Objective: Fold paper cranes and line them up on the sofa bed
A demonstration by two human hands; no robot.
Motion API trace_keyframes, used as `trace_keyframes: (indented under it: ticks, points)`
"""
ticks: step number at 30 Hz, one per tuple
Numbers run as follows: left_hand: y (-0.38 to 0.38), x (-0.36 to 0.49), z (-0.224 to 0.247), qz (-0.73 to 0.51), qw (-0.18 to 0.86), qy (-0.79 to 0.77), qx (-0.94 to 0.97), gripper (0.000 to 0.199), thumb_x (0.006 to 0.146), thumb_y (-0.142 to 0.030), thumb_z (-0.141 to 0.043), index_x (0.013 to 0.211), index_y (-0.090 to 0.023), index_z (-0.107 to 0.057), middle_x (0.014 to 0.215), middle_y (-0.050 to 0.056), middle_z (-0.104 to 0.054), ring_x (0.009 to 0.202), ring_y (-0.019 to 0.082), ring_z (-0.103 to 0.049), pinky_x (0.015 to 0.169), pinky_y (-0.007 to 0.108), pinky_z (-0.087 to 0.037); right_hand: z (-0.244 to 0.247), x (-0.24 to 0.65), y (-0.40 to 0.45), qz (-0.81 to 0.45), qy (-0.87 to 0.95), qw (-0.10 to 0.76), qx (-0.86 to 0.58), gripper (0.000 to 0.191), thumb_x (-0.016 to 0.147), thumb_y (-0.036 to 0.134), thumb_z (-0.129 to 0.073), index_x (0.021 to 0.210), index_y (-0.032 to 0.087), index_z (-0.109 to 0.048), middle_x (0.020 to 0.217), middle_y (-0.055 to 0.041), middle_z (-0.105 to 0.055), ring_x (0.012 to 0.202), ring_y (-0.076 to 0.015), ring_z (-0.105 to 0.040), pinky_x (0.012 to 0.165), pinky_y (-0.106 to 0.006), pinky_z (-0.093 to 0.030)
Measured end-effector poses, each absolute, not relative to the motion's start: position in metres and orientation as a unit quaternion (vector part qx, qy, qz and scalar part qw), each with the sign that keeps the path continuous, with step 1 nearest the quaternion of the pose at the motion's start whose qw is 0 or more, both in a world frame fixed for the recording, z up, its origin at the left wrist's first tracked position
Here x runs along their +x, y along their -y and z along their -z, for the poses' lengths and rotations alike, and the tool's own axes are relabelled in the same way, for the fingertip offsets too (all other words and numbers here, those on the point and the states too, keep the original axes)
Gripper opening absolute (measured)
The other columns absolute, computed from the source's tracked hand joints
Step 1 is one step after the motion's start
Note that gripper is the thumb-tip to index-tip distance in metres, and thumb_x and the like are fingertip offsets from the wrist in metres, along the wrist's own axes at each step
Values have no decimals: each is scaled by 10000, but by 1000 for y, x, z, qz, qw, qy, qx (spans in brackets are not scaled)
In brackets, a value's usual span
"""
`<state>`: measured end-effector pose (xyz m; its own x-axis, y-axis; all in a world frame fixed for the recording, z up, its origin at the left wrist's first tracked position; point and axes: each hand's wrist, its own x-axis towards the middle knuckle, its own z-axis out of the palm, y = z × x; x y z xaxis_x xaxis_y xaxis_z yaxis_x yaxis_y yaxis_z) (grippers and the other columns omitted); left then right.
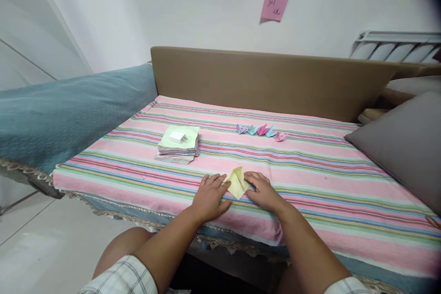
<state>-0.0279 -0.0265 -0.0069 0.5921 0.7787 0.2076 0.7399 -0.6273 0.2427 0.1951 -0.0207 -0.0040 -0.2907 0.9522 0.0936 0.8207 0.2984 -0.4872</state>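
Observation:
A pale yellow sheet of origami paper (238, 185), folded to a kite-like shape with a raised flap at its top, lies on the striped cloth between my hands. My left hand (211, 195) rests flat at its left side, fingers stretched out, fingertips touching the paper's left edge and the thumb apart. On the other side my right hand (262, 189) has its fingers bent around the right corner of the paper, with the thumb below. The right fingertips are partly hidden by the hand itself.
Behind the paper stands a row of small folded paper cranes (262, 130). To the left sits a stack of square paper (177, 154) with a white charger plug (178, 137) on top. A grey cushion (406, 142) leans at right; the brown backrest (268, 81) runs along the wall.

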Motion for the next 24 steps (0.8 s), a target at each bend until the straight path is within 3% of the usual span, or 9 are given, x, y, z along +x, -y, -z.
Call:
trace_keyframes:
  ticks: [6, 10, 24]
  points:
    - [27, -27, 7, -155, 67, -426, 889, 473, 773, -420, -583, 1223, -286, -530, 1403, 53, -423, 1280, 287, -358, 1087, 533, -200, 2, 196, 21, -184, 786, 192, -558, 439, 784, 191, -365, 1136, 289, -608, 1222, -17, -556, 1111, -213, -452, 959, -400, -320]
    - [27, -27, 6, -157, 66, -426, 889, 452, 772, -421, -584, 1199, -279, -544, 1396, 57, -431, 1278, 285, -360, 1085, 533, -203, 6, 192, 21, -163, 777, 200, -574, 324, 849, 291, -382, 1037, 281, -645, 1202, -21, -563, 1098, -214, -454, 945, -409, -323]
    - [28, -28, 6, -158, 60, -426, 889, 526, 774, -436, -579, 1269, -281, -490, 1397, 63, -429, 1279, 288, -355, 1082, 531, -207, 12, 184, 22, -133, 764, 217, -593, 300, 793, 306, -496, 1060, 271, -627, 1172, -39, -581, 1083, -232, -461, 924, -417, -316]
